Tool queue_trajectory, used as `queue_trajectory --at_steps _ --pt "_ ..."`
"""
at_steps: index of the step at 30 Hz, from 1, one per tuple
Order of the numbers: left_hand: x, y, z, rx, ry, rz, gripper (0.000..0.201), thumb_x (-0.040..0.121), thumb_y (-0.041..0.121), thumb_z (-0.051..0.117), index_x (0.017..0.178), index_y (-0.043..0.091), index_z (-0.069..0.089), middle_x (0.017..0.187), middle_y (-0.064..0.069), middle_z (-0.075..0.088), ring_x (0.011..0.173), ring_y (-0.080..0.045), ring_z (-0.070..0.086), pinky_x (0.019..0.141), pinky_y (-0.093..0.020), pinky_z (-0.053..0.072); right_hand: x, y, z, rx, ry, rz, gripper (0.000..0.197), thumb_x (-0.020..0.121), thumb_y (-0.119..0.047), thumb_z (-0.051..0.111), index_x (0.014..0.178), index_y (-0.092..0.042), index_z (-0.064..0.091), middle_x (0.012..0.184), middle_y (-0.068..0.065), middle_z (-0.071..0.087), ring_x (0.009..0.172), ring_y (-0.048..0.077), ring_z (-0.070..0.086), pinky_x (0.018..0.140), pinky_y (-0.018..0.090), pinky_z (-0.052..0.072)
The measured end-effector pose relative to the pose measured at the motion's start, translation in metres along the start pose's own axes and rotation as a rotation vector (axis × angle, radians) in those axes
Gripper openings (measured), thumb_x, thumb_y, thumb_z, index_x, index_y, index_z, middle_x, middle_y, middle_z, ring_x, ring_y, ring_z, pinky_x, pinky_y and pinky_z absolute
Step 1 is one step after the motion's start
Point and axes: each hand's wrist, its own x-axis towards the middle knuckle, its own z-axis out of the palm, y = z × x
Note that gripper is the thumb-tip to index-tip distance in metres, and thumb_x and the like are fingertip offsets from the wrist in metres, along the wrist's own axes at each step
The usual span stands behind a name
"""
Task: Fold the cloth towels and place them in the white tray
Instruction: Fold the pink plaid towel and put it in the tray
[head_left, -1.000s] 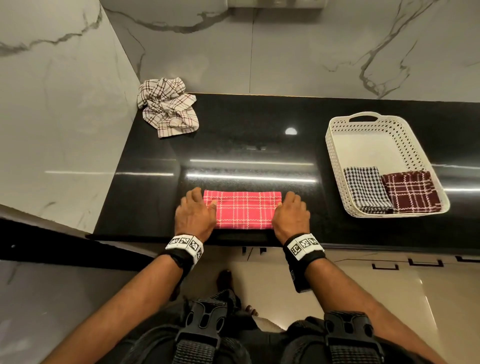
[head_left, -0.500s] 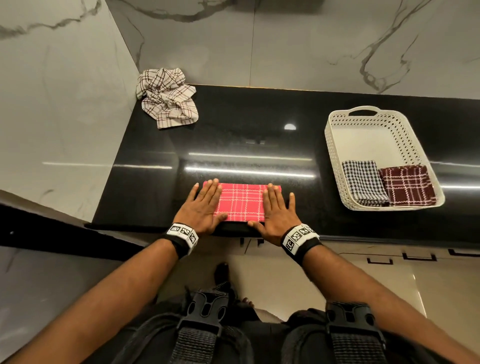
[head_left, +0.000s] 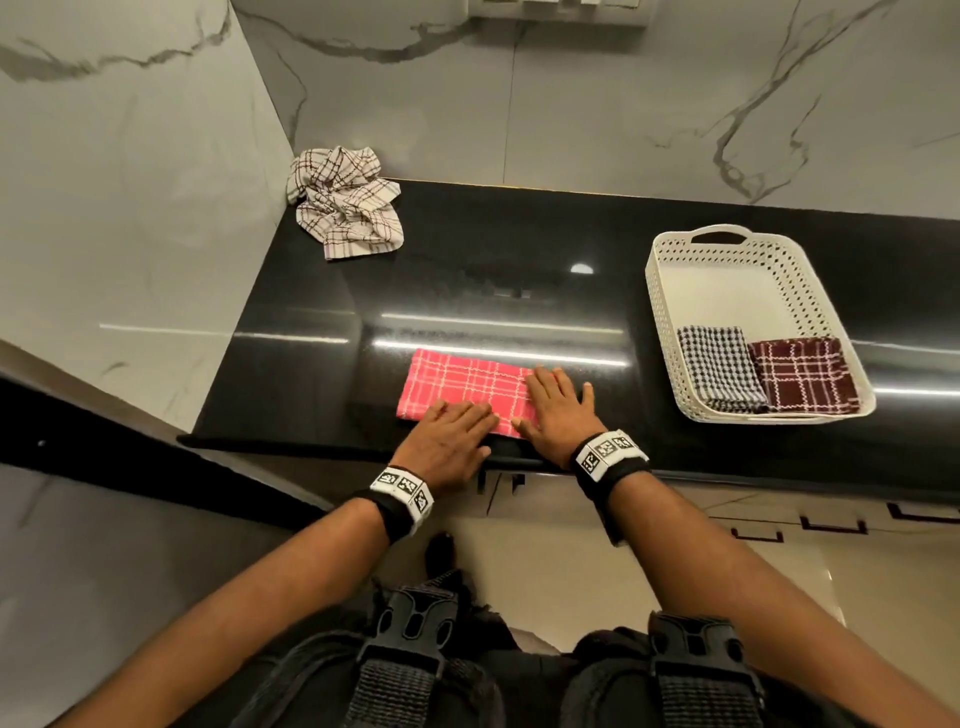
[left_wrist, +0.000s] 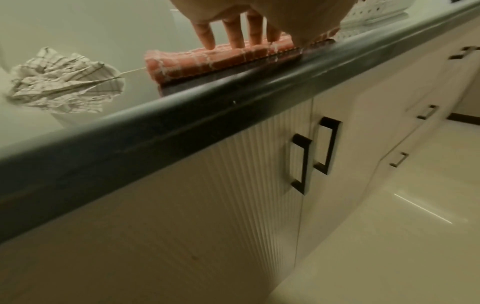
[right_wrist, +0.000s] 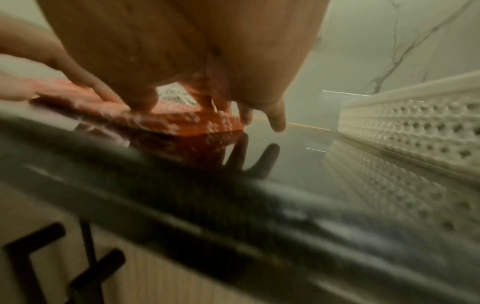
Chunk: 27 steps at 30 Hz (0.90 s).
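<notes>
A folded red plaid towel (head_left: 457, 384) (left_wrist: 207, 59) (right_wrist: 187, 121) lies flat near the front edge of the black counter (head_left: 519, 291). My left hand (head_left: 451, 435) (left_wrist: 233, 35) presses its near part with straight fingers. My right hand (head_left: 558, 410) (right_wrist: 182, 61) lies flat on the towel's right end, little finger on the counter. At the right stands the white perforated tray (head_left: 727, 249) (right_wrist: 415, 127), holding a folded black-and-white check towel (head_left: 719, 366) and a folded maroon plaid towel (head_left: 802, 376). A crumpled cream plaid towel (head_left: 345, 200) (left_wrist: 64, 86) sits in the back left corner.
Marble walls (head_left: 130, 182) close the counter at the left and back. Below the counter edge are ribbed cabinet doors with black handles (left_wrist: 311, 156). A glossy floor (left_wrist: 389, 236) lies beneath.
Both hands have shifted to the right along the red towel, now side by side on its right part. The towel's left half has come into the open.
</notes>
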Motion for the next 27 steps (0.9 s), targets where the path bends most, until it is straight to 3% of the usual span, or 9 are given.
queue_trajectory --at_steps 4,6,8,11,14,18,21,24,27 --pt "-0.001 -0.019 -0.010 0.002 0.021 -0.157 0.053 0.093 0.038 0.038 0.141 0.019 0.051 0.150 -0.004 0.048 0.139 -0.029 0.041 0.117 -0.053 0.025 -0.042 -0.006 0.022 -0.089 0.177 0.015 0.053 0.096 -0.050 0.036 0.133 -0.014 0.045 0.132 0.009 0.049 0.116 0.031 0.045 0.097 0.054 0.036" --pt "-0.008 -0.028 -0.012 -0.018 -0.004 -0.163 0.057 0.095 0.030 0.044 0.150 0.020 0.035 0.161 -0.004 0.029 0.150 -0.026 0.020 0.122 -0.049 0.012 -0.070 -0.024 0.039 -0.114 0.235 -0.051 0.046 0.095 -0.053 0.031 0.118 -0.019 0.052 0.116 0.006 0.055 0.104 0.028 0.048 0.089 0.048 0.038" --pt "-0.018 -0.032 -0.013 -0.044 -0.048 -0.117 0.068 0.094 0.027 0.048 0.156 0.019 0.020 0.166 -0.003 0.011 0.153 -0.022 0.005 0.124 -0.044 0.003 -0.090 -0.039 0.049 -0.087 0.234 -0.112 0.045 0.094 -0.057 0.032 0.115 -0.024 0.052 0.114 0.002 0.055 0.105 0.026 0.049 0.089 0.046 0.039" --pt "-0.031 -0.033 -0.003 0.006 -0.083 -0.015 0.088 0.089 0.029 0.057 0.158 0.019 0.004 0.167 -0.002 -0.003 0.153 -0.019 -0.004 0.124 -0.040 -0.002 -0.090 -0.038 0.049 -0.007 0.209 -0.180 0.065 0.092 -0.063 0.040 0.141 -0.021 0.040 0.144 0.004 0.042 0.134 0.026 0.037 0.109 0.051 0.032" --pt "-0.033 -0.037 0.012 0.069 -0.122 0.004 0.102 0.083 0.037 0.061 0.158 0.018 -0.005 0.166 -0.004 -0.009 0.153 -0.019 -0.009 0.125 -0.043 -0.001 -0.064 -0.030 0.038 -0.066 0.077 -0.281 0.100 0.087 -0.065 0.054 0.158 -0.015 0.005 0.166 0.007 0.001 0.153 0.024 -0.003 0.121 0.060 0.004" --pt "-0.025 -0.034 0.020 0.073 -0.067 -0.002 0.098 0.086 0.037 0.064 0.158 0.017 0.001 0.167 -0.005 -0.001 0.154 -0.019 0.000 0.125 -0.042 0.002 -0.031 -0.010 0.031 -0.170 -0.051 -0.341 0.117 0.082 -0.057 0.067 0.157 -0.015 -0.011 0.165 0.005 -0.015 0.151 0.021 -0.015 0.120 0.057 -0.008" --pt "-0.023 -0.033 0.021 -0.008 0.005 -0.018 0.091 0.085 0.031 0.071 0.157 0.017 0.017 0.165 -0.004 0.017 0.152 -0.021 0.017 0.123 -0.042 0.011 -0.030 -0.001 0.042 -0.193 -0.015 -0.361 0.114 0.083 -0.044 0.071 0.157 -0.017 -0.012 0.163 0.003 -0.018 0.150 0.020 -0.018 0.119 0.054 -0.012" --pt "-0.026 -0.031 0.025 -0.061 0.085 -0.005 0.085 0.078 0.028 0.078 0.151 0.015 0.035 0.157 -0.007 0.036 0.145 -0.025 0.035 0.119 -0.047 0.026 -0.036 -0.003 0.052 -0.126 0.075 -0.339 0.098 0.089 -0.034 0.067 0.159 -0.018 0.000 0.166 0.003 -0.005 0.152 0.019 -0.008 0.121 0.053 -0.007" --pt "-0.019 -0.037 0.023 -0.095 0.126 0.038 0.080 0.072 0.027 0.083 0.142 0.013 0.048 0.148 -0.010 0.049 0.134 -0.029 0.049 0.111 -0.051 0.039 -0.033 -0.006 0.049 0.095 0.159 -0.281 0.075 0.092 -0.031 0.062 0.156 -0.021 0.025 0.165 -0.001 0.018 0.152 0.016 0.011 0.122 0.047 -0.005"
